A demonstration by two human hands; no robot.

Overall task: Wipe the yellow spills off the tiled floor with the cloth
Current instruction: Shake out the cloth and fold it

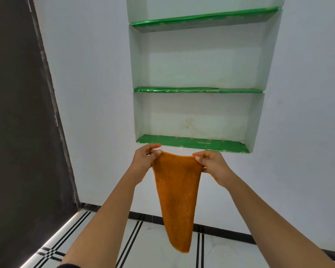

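I stand in a plain room of a home: a white plastered wall (97,93) with a recessed niche of green foil-lined shelves (197,90), above a white tiled floor with black stripes (135,236).

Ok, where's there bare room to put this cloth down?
The green-lined bottom shelf just beyond both hands lies bare. So do the shelf above it and the striped floor tiles below the cloth. Nothing looks crowded, and no yellow spills show here.
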